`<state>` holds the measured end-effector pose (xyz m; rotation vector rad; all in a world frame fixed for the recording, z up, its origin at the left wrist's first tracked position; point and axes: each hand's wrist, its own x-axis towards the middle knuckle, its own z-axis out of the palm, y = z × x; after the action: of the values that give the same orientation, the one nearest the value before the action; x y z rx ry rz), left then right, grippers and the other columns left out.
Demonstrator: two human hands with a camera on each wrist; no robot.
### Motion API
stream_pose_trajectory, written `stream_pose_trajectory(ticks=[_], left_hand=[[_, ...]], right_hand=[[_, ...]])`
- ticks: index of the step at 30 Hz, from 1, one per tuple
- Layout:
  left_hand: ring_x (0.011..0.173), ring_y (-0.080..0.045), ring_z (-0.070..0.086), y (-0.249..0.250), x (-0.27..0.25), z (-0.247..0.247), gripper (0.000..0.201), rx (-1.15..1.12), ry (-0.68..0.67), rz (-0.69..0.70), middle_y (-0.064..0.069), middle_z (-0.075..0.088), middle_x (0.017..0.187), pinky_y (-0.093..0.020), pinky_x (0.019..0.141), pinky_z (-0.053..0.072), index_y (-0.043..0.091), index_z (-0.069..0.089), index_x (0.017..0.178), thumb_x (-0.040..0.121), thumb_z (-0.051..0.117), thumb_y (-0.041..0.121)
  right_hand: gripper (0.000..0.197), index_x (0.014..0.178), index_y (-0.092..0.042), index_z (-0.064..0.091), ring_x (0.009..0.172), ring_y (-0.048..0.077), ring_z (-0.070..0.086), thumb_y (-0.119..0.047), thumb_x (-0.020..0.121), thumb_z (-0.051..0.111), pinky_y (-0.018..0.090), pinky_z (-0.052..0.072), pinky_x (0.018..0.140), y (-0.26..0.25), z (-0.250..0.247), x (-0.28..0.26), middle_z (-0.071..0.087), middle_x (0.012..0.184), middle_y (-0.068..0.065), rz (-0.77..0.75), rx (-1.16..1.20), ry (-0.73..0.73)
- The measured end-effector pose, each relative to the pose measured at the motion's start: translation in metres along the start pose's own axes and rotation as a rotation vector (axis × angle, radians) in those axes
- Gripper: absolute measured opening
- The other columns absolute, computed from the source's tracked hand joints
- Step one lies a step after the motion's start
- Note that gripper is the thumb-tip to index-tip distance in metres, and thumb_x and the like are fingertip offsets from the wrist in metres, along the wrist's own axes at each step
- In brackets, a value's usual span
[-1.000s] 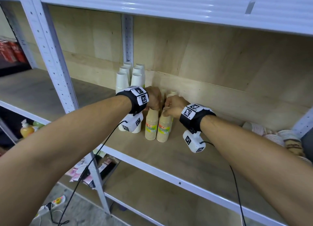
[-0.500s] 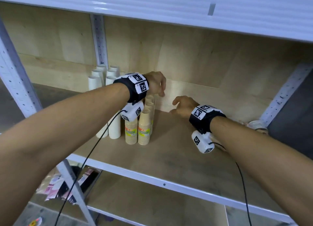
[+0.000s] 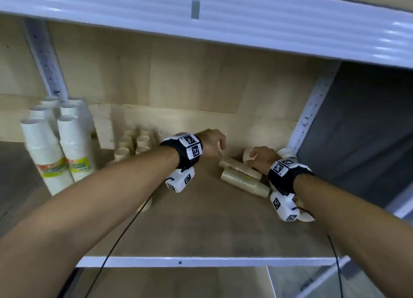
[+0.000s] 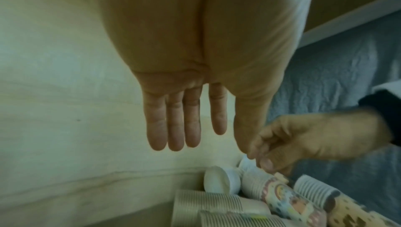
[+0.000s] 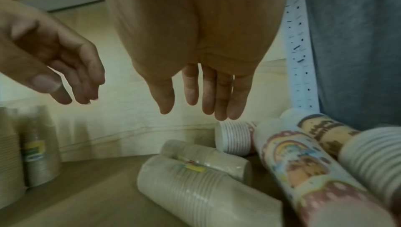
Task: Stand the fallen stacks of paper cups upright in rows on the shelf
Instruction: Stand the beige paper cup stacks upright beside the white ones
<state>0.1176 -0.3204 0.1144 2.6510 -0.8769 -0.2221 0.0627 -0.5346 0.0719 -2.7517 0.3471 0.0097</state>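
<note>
Two beige cup stacks (image 3: 242,179) lie on their sides at the right of the wooden shelf (image 3: 201,230); the right wrist view shows them too (image 5: 195,191). Beside these lie a rainbow-printed stack (image 5: 303,167), a brown-printed stack (image 5: 325,131) and white ribbed stacks (image 5: 236,138). My right hand (image 3: 260,158) hovers over this pile with straight fingers (image 5: 208,97), holding nothing. My left hand (image 3: 212,146) hangs open to its left, fingers (image 4: 173,128) straight and empty. Upright beige stacks (image 3: 131,143) and tall white stacks (image 3: 47,154) stand in rows at the left.
A white perforated upright (image 3: 310,110) bounds the shelf's right corner behind the pile. The upper shelf's white beam (image 3: 223,25) hangs low overhead. The shelf's white front rail (image 3: 201,262) runs below my forearms. Bare wood lies between the upright rows and the fallen pile.
Both hands let go of the upright beige stacks and moved right to the fallen pile in the corner. The head view swung right with them.
</note>
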Motion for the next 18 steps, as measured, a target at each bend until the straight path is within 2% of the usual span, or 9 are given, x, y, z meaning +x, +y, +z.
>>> stream_pose_trajectory(ticks=[2,4,8,10,12,13,15,16,18], left_hand=[[0.085,-0.015,0.058,0.008,0.011,0.017,0.033,-0.01,-0.044,0.045,0.012,0.051,0.085,-0.028,0.073,0.05,0.024,0.064,0.109,0.078,0.076,0.031],[0.088,-0.016,0.058,0.016,0.022,0.032,0.035,-0.01,-0.069,0.086,0.008,0.056,0.092,-0.026,0.072,0.047,0.022,0.063,0.112,0.08,0.075,0.03],[0.106,-0.02,0.058,0.027,0.037,0.06,0.048,-0.025,-0.137,0.132,0.002,0.059,0.115,-0.027,0.083,0.046,0.019,0.06,0.124,0.08,0.076,0.028],[0.112,-0.02,0.059,0.027,0.046,0.072,0.058,-0.061,-0.179,0.13,0.0,0.06,0.125,-0.034,0.094,0.05,0.016,0.058,0.129,0.077,0.079,0.026],[0.113,-0.022,0.061,0.028,0.053,0.082,0.058,-0.08,-0.201,0.128,-0.003,0.064,0.125,-0.039,0.098,0.051,0.016,0.06,0.128,0.075,0.08,0.027],[0.112,-0.02,0.062,0.028,0.056,0.088,0.056,-0.061,-0.199,0.137,-0.001,0.065,0.124,-0.038,0.098,0.05,0.019,0.062,0.126,0.074,0.079,0.032],[0.112,-0.011,0.061,0.027,0.061,0.095,0.054,-0.068,-0.189,0.165,0.01,0.065,0.124,-0.032,0.1,0.048,0.031,0.065,0.122,0.073,0.076,0.048],[0.113,-0.009,0.06,0.027,0.062,0.099,0.05,-0.072,-0.203,0.174,0.013,0.063,0.126,-0.027,0.1,0.046,0.034,0.064,0.122,0.075,0.076,0.047],[0.114,-0.013,0.058,0.026,0.069,0.106,0.048,-0.019,-0.22,0.181,0.009,0.062,0.128,-0.027,0.097,0.045,0.031,0.064,0.121,0.075,0.079,0.034]], right_hand=[[0.039,0.112,-0.025,0.061,0.105,0.021,0.059,-0.043,0.08,0.07,0.029,0.048,0.088,0.019,0.002,0.007,0.061,0.117,-0.001,0.032,0.001,0.012],[0.039,0.115,-0.024,0.061,0.108,0.021,0.059,-0.041,0.081,0.071,0.029,0.048,0.091,0.031,0.005,0.014,0.061,0.118,-0.001,0.049,0.008,-0.003],[0.031,0.109,-0.018,0.068,0.105,0.024,0.062,-0.035,0.084,0.069,0.028,0.047,0.085,0.049,0.012,0.025,0.067,0.111,0.005,0.021,-0.053,-0.049],[0.025,0.105,-0.021,0.069,0.103,0.022,0.062,-0.031,0.083,0.07,0.026,0.044,0.079,0.061,0.016,0.032,0.065,0.103,-0.002,-0.018,-0.065,-0.067],[0.015,0.093,-0.026,0.067,0.102,0.022,0.061,-0.018,0.081,0.072,0.025,0.044,0.08,0.069,0.017,0.037,0.059,0.091,-0.01,-0.039,-0.003,-0.076],[0.02,0.088,-0.028,0.066,0.101,0.021,0.06,-0.011,0.081,0.072,0.027,0.045,0.084,0.071,0.018,0.038,0.056,0.086,-0.014,-0.056,0.024,-0.07],[0.02,0.1,-0.021,0.069,0.099,0.016,0.056,-0.01,0.084,0.071,0.025,0.045,0.087,0.074,0.021,0.041,0.057,0.089,-0.016,-0.091,0.052,-0.065],[0.024,0.109,-0.017,0.069,0.1,0.015,0.057,-0.015,0.085,0.07,0.025,0.045,0.089,0.073,0.023,0.042,0.061,0.096,-0.012,-0.108,0.038,-0.066],[0.03,0.114,-0.016,0.068,0.105,0.018,0.061,-0.025,0.086,0.07,0.033,0.049,0.095,0.072,0.026,0.046,0.066,0.108,-0.004,-0.123,0.056,-0.079]])
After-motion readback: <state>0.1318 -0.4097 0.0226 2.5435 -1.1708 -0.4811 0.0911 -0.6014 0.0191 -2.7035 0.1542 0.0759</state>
